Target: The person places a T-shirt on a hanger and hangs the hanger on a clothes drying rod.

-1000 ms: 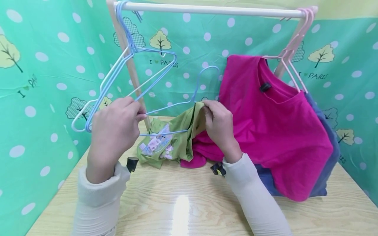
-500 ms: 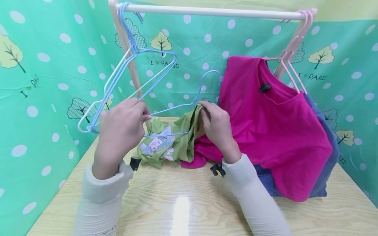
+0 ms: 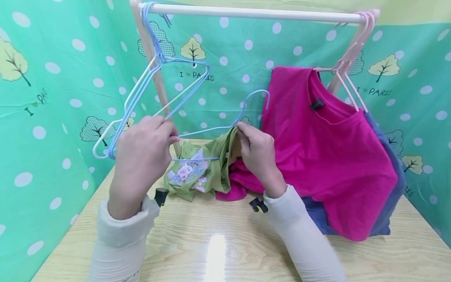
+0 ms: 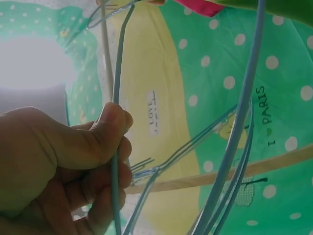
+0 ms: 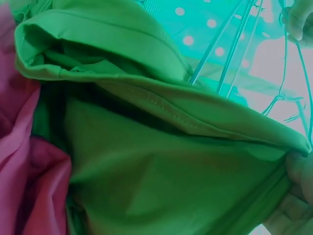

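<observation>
My left hand (image 3: 142, 150) pinches a blue wire hanger (image 3: 208, 129) by its left shoulder. In the left wrist view, thumb and fingers close on the hanger's wire (image 4: 117, 68). The hanger's hook points up and to the right, attached to nothing. With my right hand (image 3: 258, 149) I grip the edge of a green shirt (image 3: 211, 149) that has a light printed patch on its front. The hanger's right part goes behind or into the shirt's opening. In the right wrist view the green cloth (image 5: 161, 171) is stretched from the fingers, its opening showing.
Several blue and white hangers (image 3: 158, 58) hang at the left end of the white rail (image 3: 253, 11). At the right end, a magenta shirt (image 3: 324, 156) and a blue garment (image 3: 396, 188) hang on pink hangers (image 3: 347, 70). All stands over a wooden table (image 3: 197, 243).
The hanger's hook has tipped down and to the right. My left hand has shifted slightly right, and the green shirt's edge has moved a little over the hanger's right part.
</observation>
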Demonstrator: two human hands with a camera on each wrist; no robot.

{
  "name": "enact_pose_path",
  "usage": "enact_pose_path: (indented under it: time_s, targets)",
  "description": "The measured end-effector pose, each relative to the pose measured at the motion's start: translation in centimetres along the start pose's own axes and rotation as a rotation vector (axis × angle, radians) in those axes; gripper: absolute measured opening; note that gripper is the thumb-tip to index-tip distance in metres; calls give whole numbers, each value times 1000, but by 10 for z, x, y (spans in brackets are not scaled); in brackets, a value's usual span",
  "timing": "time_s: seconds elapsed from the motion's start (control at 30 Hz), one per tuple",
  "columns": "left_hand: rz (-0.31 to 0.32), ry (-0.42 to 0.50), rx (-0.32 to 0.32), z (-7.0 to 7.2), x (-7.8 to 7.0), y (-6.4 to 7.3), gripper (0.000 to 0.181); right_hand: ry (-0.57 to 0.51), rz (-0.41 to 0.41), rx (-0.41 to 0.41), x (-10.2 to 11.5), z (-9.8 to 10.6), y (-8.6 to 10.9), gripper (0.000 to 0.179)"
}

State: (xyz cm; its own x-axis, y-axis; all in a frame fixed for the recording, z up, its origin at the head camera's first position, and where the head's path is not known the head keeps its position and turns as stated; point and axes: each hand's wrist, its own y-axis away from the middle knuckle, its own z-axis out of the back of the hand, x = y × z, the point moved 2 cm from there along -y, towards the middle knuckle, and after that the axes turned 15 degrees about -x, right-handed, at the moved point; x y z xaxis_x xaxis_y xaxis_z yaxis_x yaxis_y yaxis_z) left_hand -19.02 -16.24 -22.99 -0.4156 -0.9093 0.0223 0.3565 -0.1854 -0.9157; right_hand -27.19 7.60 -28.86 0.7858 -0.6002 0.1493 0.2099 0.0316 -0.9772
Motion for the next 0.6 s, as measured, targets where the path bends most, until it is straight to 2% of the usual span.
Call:
enact_pose_path:
  time_s: [0.13,0.23,0.43,0.6]
  targets:
    - [26,41,-45,-1,0,-2,6,6,22,-33,-2,1,0,19]
    - [16,105,-93,-2,-1,-4,5,11,23,-59,-3,3,0,20]
    - [-116,229,-169,-4,-12,-8,6,13,20,-73,-5,5,-2,21]
    - [-219,303,-191,-12,-27,-6,3,19,11,-51,-8,6,-4,20]
